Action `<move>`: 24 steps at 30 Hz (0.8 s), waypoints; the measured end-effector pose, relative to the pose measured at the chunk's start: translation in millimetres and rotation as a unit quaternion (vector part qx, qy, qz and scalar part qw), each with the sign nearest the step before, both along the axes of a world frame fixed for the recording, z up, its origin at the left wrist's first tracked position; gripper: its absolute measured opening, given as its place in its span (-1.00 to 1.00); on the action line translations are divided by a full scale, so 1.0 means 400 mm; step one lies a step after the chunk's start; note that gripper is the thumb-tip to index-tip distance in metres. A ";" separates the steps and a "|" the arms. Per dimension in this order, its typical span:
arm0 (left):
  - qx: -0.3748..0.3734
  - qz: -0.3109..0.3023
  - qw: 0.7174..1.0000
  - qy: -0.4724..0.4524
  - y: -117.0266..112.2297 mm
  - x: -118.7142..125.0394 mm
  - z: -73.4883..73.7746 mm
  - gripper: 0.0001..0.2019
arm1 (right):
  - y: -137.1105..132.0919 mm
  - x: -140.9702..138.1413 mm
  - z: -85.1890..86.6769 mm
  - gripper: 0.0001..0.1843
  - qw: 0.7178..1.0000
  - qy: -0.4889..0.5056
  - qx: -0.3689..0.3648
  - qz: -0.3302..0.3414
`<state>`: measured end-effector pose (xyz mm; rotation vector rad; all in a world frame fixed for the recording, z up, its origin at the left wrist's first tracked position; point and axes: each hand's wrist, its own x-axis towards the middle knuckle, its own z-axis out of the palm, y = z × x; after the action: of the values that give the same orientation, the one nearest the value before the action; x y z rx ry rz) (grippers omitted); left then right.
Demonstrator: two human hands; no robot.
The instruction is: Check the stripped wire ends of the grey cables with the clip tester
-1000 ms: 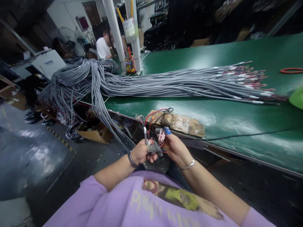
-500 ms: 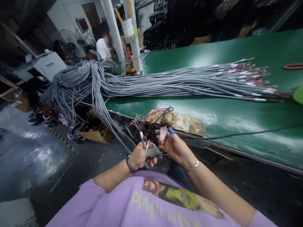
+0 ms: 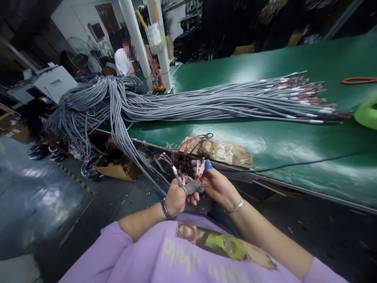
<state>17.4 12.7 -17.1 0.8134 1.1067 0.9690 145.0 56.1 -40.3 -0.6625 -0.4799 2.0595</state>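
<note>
Head view: two hands of the wearer, both just off the near edge of one green table. Left hand: fingers curled together, clamped on one grey cable; a further end may lie beside it, too blurred to count. Cable end carries one white band, with several thin coloured wires fanned above it, number unclear. One grey finger cover on this hand. Right hand: fingers closed on one pink clip, beside the left hand; one blue wrap on a fingertip. One wristband per arm, two in all. On the table: one wooden block at the edge, beyond the hands; one large bundle of grey cables, too many to count, ends toward the right; one orange ring; one green object, cut off by the frame; one black cord. Two white posts behind, one cup holding two yellow handles. One other person in the background.
</note>
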 end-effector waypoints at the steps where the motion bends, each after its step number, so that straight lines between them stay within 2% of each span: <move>1: 0.000 0.002 1.000 0.000 0.001 0.001 -0.001 -0.52 | 0.001 0.001 -0.004 -0.71 1.000 -0.001 0.004 0.000; 5: -0.010 0.008 1.000 0.004 0.003 0.006 -0.005 -0.52 | 0.003 -0.001 -0.009 -0.70 1.000 -0.003 -0.003 -0.008; 13: -0.017 -0.010 1.000 0.015 0.002 0.011 -0.001 -0.52 | -0.005 -0.006 0.015 -0.66 1.000 -0.014 -0.002 -0.006; 20: 0.003 0.010 1.000 -0.003 -0.002 0.009 -0.006 -0.48 | -0.005 -0.007 -0.001 -0.66 0.999 -0.027 -0.010 -0.038; 24: 0.020 0.004 1.000 -0.003 -0.003 0.007 -0.011 -0.48 | -0.008 -0.010 0.007 -0.67 0.998 -0.024 -0.038 -0.046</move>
<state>20.2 11.5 -21.7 0.8383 1.0888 1.0033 140.8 53.0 -37.5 -0.7667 -0.3921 1.9876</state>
